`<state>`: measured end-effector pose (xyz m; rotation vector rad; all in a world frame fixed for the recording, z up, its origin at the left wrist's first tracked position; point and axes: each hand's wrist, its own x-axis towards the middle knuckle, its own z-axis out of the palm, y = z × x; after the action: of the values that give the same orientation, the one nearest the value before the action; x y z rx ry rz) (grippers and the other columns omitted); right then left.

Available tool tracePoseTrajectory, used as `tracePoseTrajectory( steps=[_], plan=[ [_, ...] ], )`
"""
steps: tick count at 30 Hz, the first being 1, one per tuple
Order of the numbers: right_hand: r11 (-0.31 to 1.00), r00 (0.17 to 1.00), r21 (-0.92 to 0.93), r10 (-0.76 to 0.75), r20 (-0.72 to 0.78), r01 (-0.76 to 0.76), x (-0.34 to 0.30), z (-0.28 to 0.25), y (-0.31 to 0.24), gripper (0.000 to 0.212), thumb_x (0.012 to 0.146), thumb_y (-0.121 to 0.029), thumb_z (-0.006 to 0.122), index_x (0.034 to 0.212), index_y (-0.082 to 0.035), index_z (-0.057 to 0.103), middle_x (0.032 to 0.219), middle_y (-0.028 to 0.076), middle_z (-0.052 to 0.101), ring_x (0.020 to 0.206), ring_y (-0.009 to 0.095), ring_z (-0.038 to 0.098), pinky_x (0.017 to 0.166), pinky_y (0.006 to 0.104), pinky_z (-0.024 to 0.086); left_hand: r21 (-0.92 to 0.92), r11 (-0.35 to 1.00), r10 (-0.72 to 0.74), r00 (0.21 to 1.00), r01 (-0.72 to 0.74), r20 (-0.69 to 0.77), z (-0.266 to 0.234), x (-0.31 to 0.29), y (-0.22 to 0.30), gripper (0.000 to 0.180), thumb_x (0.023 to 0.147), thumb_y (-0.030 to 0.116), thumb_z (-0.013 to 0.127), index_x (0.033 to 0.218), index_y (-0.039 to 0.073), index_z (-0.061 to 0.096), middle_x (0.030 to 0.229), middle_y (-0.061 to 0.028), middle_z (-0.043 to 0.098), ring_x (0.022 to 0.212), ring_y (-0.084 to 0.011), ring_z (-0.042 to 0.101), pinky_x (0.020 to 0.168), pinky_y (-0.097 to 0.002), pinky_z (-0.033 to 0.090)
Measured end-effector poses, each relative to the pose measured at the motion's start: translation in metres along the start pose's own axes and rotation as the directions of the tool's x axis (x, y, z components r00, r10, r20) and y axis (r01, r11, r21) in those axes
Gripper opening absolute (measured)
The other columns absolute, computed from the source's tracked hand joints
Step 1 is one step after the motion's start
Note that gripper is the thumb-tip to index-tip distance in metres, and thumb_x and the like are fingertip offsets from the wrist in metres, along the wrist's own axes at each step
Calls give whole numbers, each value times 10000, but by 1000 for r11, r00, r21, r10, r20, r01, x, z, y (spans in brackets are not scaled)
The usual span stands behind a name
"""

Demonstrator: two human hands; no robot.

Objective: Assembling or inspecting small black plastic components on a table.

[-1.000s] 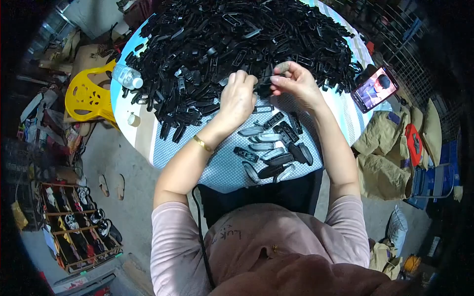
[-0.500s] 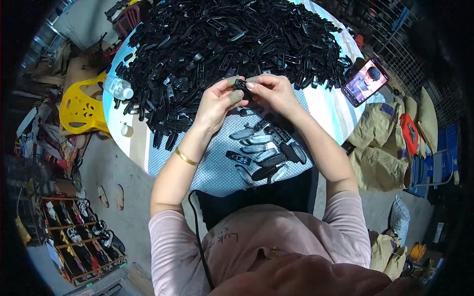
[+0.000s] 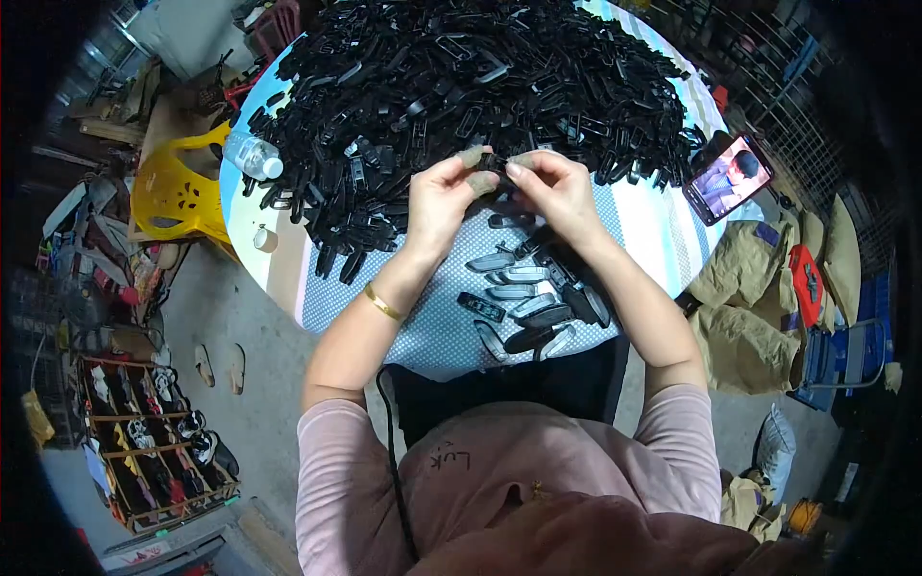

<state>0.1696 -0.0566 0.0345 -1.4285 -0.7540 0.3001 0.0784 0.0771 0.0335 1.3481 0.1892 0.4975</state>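
Observation:
My left hand [image 3: 440, 204] and my right hand [image 3: 563, 200] meet at the near edge of a large heap of black plastic pieces [image 3: 451, 82]. Between their fingertips is a small black plastic piece [image 3: 497, 165], pinched from both sides and mostly hidden by the fingers. Greenish-grey covers wrap the thumb and index fingertips of the left hand. Nearer to me, under the right wrist, lies a loose group of flat, elongated black pieces [image 3: 530, 312], some with shiny grey faces. A dark rectangular piece [image 3: 480, 307] rests at that group's left side.
A patterned cloth covers the round table [image 3: 413, 336]. At its left stand a clear bottle [image 3: 252, 156] and a small white cap-like item [image 3: 264, 240]. A phone [image 3: 730, 180] leans at the right edge. Beyond are a yellow stool [image 3: 178, 197], brown sacks [image 3: 744, 336] and a shoe rack [image 3: 158, 442].
The table and surroundings have shifted slightly to the right in the view. Both hands stay together around the small black piece, with a slight change in finger position.

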Motion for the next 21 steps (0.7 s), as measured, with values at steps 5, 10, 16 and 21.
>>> tracePoseTrajectory(
  steps=[5,10,16,21],
  plan=[
    [910,953,-313,-299,-41,272,-5,10,2,212,775,-125,682,899,23,594,731,49,588,584,67,516,520,218,435,-196,981,-4,999,13,46,3,-1,-3,279,864,57,561,1131,-22,562,1026,-60,616,921,-112,572,837,-234,455],
    [988,962,-154,32,270,10,-3,-2,4,272,814,-189,647,983,18,595,745,41,614,659,69,574,551,212,448,-112,994,19,986,-1,165,-5,0,6,272,869,81,557,1114,-38,557,1052,-116,608,962,-172,579,866,-287,460],
    [856,932,-376,-289,221,355,-8,0,-4,211,771,-167,666,869,17,637,697,102,615,586,180,587,528,278,447,18,995,90,969,-97,231,-13,1,6,243,844,70,584,1058,-45,590,994,-113,630,923,-177,593,862,-286,455],
    [774,879,-416,-415,237,477,-7,1,-1,233,764,-207,677,853,6,642,662,112,601,563,205,580,502,290,437,19,999,28,972,-33,234,-14,3,7,236,844,82,590,1047,-38,596,986,-107,633,918,-170,593,857,-284,455]
  ],
)
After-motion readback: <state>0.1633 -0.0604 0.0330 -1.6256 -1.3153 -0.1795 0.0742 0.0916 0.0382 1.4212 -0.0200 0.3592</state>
